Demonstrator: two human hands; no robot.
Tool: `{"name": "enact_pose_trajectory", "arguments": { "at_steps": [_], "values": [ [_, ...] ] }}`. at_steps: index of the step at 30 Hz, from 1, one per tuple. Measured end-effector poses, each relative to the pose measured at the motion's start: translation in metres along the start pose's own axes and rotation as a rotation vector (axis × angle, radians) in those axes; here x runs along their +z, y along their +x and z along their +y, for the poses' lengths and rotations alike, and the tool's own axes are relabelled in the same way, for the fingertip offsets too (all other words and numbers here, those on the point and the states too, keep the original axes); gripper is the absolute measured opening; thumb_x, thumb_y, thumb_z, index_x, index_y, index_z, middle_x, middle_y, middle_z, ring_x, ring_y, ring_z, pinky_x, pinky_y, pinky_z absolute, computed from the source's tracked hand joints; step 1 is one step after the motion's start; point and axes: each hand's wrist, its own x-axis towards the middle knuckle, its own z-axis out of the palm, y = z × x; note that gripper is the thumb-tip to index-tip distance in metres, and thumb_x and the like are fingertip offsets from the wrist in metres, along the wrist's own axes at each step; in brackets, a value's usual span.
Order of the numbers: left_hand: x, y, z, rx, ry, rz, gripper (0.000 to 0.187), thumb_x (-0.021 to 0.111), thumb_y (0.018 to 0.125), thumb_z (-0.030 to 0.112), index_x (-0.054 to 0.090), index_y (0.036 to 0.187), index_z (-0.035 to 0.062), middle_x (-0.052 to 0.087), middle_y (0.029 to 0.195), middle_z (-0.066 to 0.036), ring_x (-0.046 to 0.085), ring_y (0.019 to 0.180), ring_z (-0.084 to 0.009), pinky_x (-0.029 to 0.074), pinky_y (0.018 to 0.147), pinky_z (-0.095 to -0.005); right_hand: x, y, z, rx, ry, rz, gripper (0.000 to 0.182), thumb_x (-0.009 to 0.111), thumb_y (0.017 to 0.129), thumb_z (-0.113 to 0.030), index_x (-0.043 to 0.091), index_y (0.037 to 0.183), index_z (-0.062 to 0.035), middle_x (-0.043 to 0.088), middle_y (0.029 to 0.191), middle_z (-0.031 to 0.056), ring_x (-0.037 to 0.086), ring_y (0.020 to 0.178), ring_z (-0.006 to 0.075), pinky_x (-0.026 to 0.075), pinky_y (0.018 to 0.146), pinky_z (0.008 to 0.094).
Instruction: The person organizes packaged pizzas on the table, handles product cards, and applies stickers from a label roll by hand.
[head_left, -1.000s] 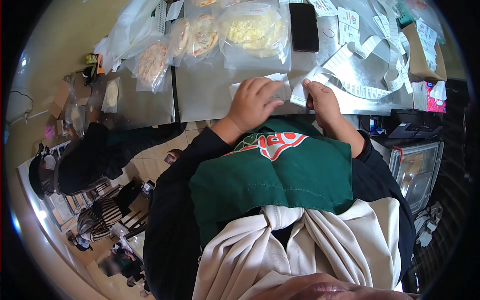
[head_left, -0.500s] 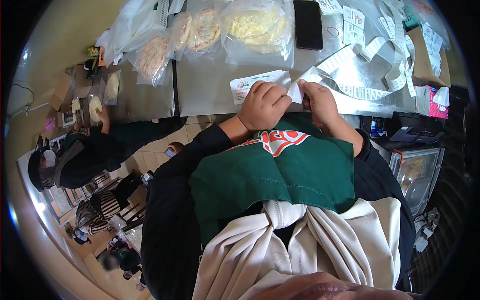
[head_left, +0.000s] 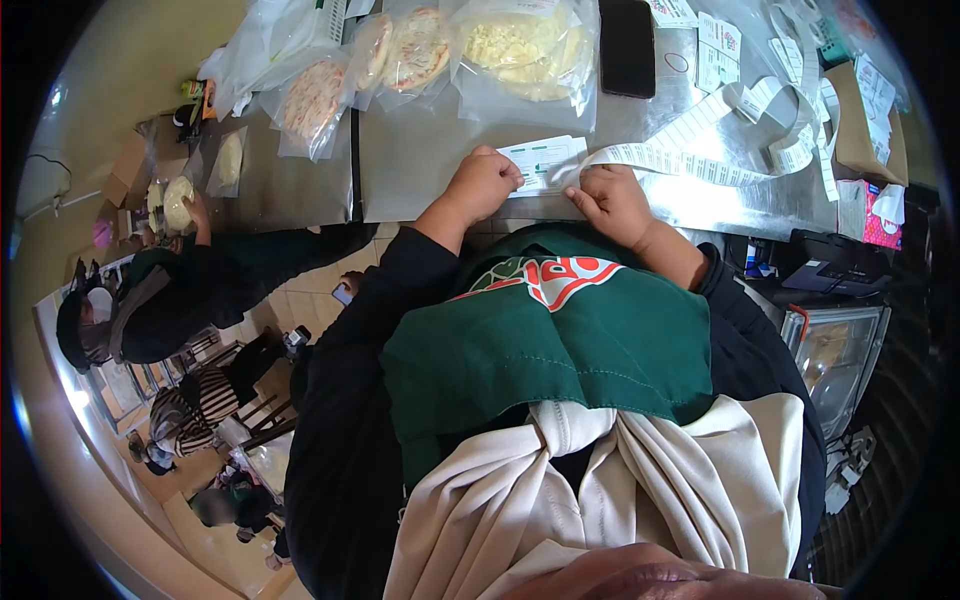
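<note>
The left hand [head_left: 482, 186] has slid off the label [head_left: 545, 160], so its print shows now. The label lies flat on the bench [head_left: 420, 160], just below the bagged pizzas [head_left: 520, 50]. The left hand is curled, touching the label's left edge. The right hand [head_left: 612, 200] pinches the strip [head_left: 690, 165] by the label's right edge. The small print is too blurry to read, and the fingertips are tucked under.
</note>
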Motion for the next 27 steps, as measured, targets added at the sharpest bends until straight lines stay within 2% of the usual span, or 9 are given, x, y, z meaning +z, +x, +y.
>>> {"name": "enact_pose_trajectory", "arguments": {
  "at_steps": [3,6,9,12,15,16,19,22,27],
  "values": [
    [0.001,0.000,0.010,-0.094,0.060,0.031,0.014,0.068,0.072,0.020,0.068,0.074,0.0063,0.056,0.091,-0.015,0.055,0.089,-0.0299,0.045,0.078,-0.0351,0.004,0.000,0.007,-0.017,-0.023,0.036,0.024,0.058,0.081,-0.022,0.056,0.064,-0.0051,0.056,0.064,0.0082,0.052,0.067,0.0277,0.040,0.067,0.0382],
    [0.002,-0.002,0.019,-0.083,0.186,0.062,0.015,0.069,0.071,0.022,0.068,0.070,0.0068,0.056,0.091,-0.015,0.054,0.091,-0.0310,0.044,0.081,-0.0364,0.004,0.002,0.012,-0.008,0.001,0.026,0.023,0.059,0.081,-0.019,0.056,0.064,-0.0045,0.055,0.063,0.0088,0.051,0.065,0.0283,0.040,0.064,0.0383],
    [0.006,-0.005,0.030,-0.104,0.369,0.114,0.021,0.073,0.068,0.025,0.065,0.075,0.0062,0.055,0.091,-0.015,0.054,0.086,-0.0312,0.045,0.076,-0.0374,0.005,0.002,0.015,-0.029,0.030,0.049,0.021,0.059,0.080,-0.015,0.056,0.063,-0.0022,0.053,0.061,0.0106,0.050,0.063,0.0297,0.039,0.061,0.0388],
    [0.015,-0.005,0.026,-0.180,0.505,0.355,0.032,0.075,0.066,0.029,0.062,0.088,0.0093,0.054,0.096,-0.014,0.052,0.090,-0.0319,0.043,0.079,-0.0380,0.007,0.002,0.019,-0.066,0.029,0.069,0.021,0.059,0.080,-0.014,0.056,0.063,-0.0023,0.053,0.061,0.0109,0.050,0.063,0.0300,0.039,0.060,0.0389],
    [-0.007,-0.007,0.025,-0.156,0.494,0.274,0.046,0.076,0.063,0.033,0.058,0.100,0.0120,0.053,0.101,-0.012,0.050,0.096,-0.0314,0.042,0.082,-0.0379,0.004,0.001,0.018,-0.100,0.052,0.066,0.022,0.060,0.080,-0.014,0.055,0.062,-0.0020,0.051,0.060,0.0111,0.049,0.062,0.0303,0.039,0.059,0.0390],
    [-0.014,-0.007,0.022,-0.092,0.476,0.283,0.048,0.077,0.060,0.034,0.059,0.099,0.0124,0.052,0.105,-0.011,0.047,0.103,-0.0307,0.038,0.088,-0.0394,0.003,0.001,0.017,-0.120,0.065,0.066,0.022,0.060,0.080,-0.013,0.054,0.062,-0.0018,0.050,0.059,0.0113,0.049,0.061,0.0304,0.038,0.058,0.0390],
    [-0.030,-0.010,0.022,0.047,0.525,0.198,0.046,0.078,0.059,0.033,0.059,0.097,0.0140,0.053,0.104,-0.008,0.046,0.105,-0.0282,0.034,0.091,-0.0390,-0.003,-0.001,0.016,-0.129,0.121,-0.011,0.022,0.059,0.080,-0.015,0.053,0.063,-0.0021,0.051,0.062,0.0117,0.051,0.060,0.0311,0.040,0.056,0.0390],
    [-0.039,-0.004,0.031,-0.004,0.537,0.046,0.043,0.078,0.059,0.031,0.060,0.094,0.0151,0.053,0.103,-0.006,0.045,0.107,-0.0256,0.032,0.092,-0.0385,-0.007,-0.006,0.016,-0.124,0.170,-0.053,0.022,0.059,0.080,-0.016,0.053,0.064,-0.0019,0.051,0.063,0.0125,0.051,0.058,0.0322,0.041,0.054,0.0394],
    [-0.036,0.008,0.027,-0.007,0.591,0.022,0.039,0.077,0.059,0.030,0.060,0.090,0.0153,0.054,0.100,-0.004,0.046,0.107,-0.0245,0.033,0.090,-0.0390,-0.004,-0.005,0.016,-0.170,0.228,0.029,0.024,0.062,0.079,-0.010,0.051,0.059,-0.0016,0.046,0.057,0.0123,0.046,0.051,0.0307,0.035,0.048,0.0387]
  ]
}}
